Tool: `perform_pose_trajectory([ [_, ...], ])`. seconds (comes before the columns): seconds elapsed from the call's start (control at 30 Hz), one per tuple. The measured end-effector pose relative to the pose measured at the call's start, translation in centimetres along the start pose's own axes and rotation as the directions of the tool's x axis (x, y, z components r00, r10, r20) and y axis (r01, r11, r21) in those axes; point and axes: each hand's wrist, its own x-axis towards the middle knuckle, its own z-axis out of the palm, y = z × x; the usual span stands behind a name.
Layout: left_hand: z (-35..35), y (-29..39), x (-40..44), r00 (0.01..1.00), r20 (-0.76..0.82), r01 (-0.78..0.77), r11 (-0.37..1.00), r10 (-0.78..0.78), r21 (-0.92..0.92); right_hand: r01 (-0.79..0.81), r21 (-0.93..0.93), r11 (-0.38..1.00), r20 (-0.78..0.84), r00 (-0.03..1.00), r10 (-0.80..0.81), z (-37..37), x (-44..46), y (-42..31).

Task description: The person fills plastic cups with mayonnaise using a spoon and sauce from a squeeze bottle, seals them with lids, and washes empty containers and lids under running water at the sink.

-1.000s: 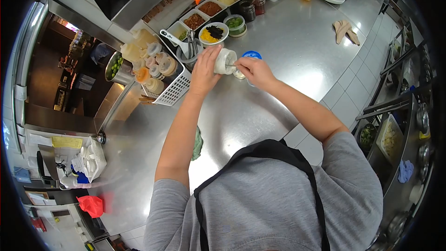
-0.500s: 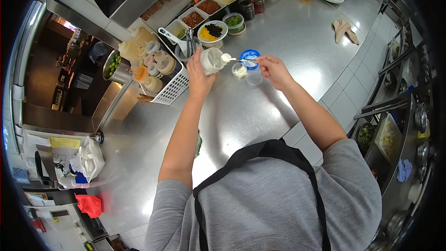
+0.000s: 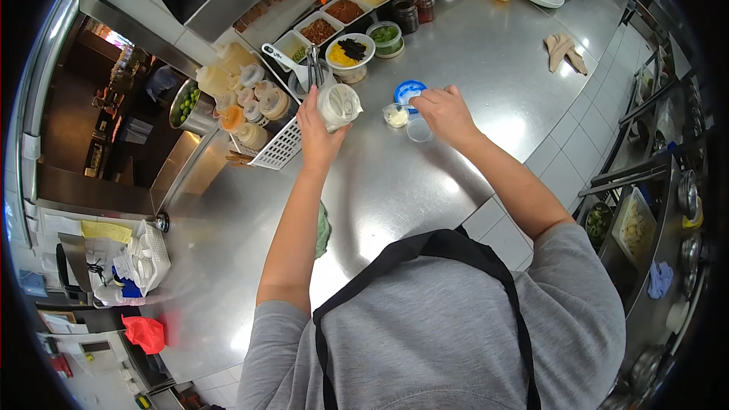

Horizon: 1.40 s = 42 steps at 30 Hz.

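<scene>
My left hand [image 3: 319,135] is closed around a clear jar [image 3: 339,106] smeared inside with a white creamy substance, its mouth tilted to the right. Over the small plastic cups, my right hand [image 3: 448,115] pinches a spoon, mostly hidden by the fingers. Just left of those fingers is a small clear cup [image 3: 396,115] with white cream in it. A second clear cup [image 3: 419,130] stands close below the hand. Behind it lies a blue lid [image 3: 408,92], partly covered by my fingers.
A white basket [image 3: 279,146] of squeeze bottles stands left of the jar. Behind are a bowl with yellow and black food [image 3: 350,52], a tub of chopped greens [image 3: 385,38] and a row of ingredient trays [image 3: 343,10]. A beige cloth [image 3: 563,53] lies at the right.
My right hand has brought the spoon from near the jar's mouth to the small cup with cream. The jar has turned slightly in my left hand.
</scene>
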Motion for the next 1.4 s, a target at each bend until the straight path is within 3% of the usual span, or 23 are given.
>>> perform_pose_trajectory([
  [0.27, 0.0, 0.3, -0.6, 1.000, 0.018, -0.003, 1.000, 0.003, -0.024, 0.082, -0.054, 0.995, -0.076, 0.993, -0.086, -0.7, 0.0, 0.0],
  [0.37, 0.1, 0.3, -0.6, 1.000, -0.003, -0.020, 0.999, 0.020, -0.047, 0.089, -0.075, 0.993, 0.032, 0.996, -0.086, -0.1, -0.5, 0.8],
  [0.43, 0.1, 0.4, -0.6, 1.000, 0.015, -0.009, 0.998, 0.010, -0.070, -0.019, -0.023, 1.000, -0.111, 0.994, 0.016, -1.7, -0.3, 0.3],
  [0.57, 0.2, 0.5, -0.5, 0.997, 0.083, 0.009, 0.991, 0.002, -0.135, -0.064, 0.010, 0.998, -0.160, 0.985, 0.065, -3.4, 0.0, 0.1],
  [0.67, 0.4, 0.6, -0.2, 0.992, 0.119, -0.020, 0.978, 0.045, -0.206, -0.044, 0.036, 0.998, -0.262, 0.964, 0.052, -4.3, 0.7, -0.7],
  [0.73, 0.4, 1.1, 0.1, 0.985, 0.159, -0.025, 0.972, 0.063, -0.233, 0.135, 0.009, 0.991, -0.329, 0.936, -0.125, -4.0, 1.6, -1.5],
  [0.77, 0.3, 1.4, 0.2, 0.978, 0.193, -0.025, 0.966, 0.076, -0.258, 0.128, 0.007, 0.992, -0.330, 0.936, -0.119, -3.7, 2.0, -1.7],
  [0.83, -0.1, 2.1, 0.9, 0.965, 0.219, -0.084, 0.965, 0.141, -0.248, 0.249, -0.048, 0.967, -0.267, 0.930, -0.252, -2.8, 2.8, -1.8],
  [0.97, -1.3, 3.0, 1.9, 0.913, 0.306, -0.227, 0.959, 0.271, -0.173, 0.326, -0.103, 0.940, -0.211, 0.916, -0.341, -1.9, 3.8, -1.5],
  [1.1, -2.5, 3.4, 2.4, 0.877, 0.395, -0.199, 0.955, 0.273, -0.219, 0.418, -0.059, 0.907, -0.071, 0.904, -0.421, -0.8, 2.6, -1.5],
  [1.17, -2.7, 3.5, 2.3, 0.811, 0.524, -0.166, 0.962, 0.259, -0.217, 0.438, -0.058, 0.897, -0.024, 0.898, -0.439, -0.5, 1.7, -1.7],
  [1.23, -2.2, 3.2, 2.2, 0.815, 0.495, -0.223, 0.952, 0.301, -0.211, 0.253, 0.150, 0.956, 0.136, 0.952, -0.274, -0.6, 0.9, -2.2],
  [1.27, -1.9, 3.0, 2.2, 0.815, 0.467, -0.279, 0.939, 0.343, -0.202, 0.253, 0.148, 0.956, 0.136, 0.952, -0.273, -0.2, 0.3, -2.7],
  [1.33, -1.6, 3.1, 1.9, 0.848, 0.417, -0.282, 0.945, 0.327, -0.169, 0.004, 0.475, 0.880, 0.017, 1.000, -0.014, 0.8, -0.6, -3.9],
  [1.37, -1.4, 3.2, 1.8, 0.878, 0.366, -0.278, 0.951, 0.309, -0.135, 0.006, 0.475, 0.880, 0.017, 1.000, -0.015, 0.8, -1.0, -4.4],
  [1.4, -1.3, 3.1, 1.7, 0.879, 0.365, -0.276, 0.952, 0.307, -0.134, -0.324, 0.727, 0.605, 0.248, 0.946, 0.209, 0.7, -1.3, -4.9],
])
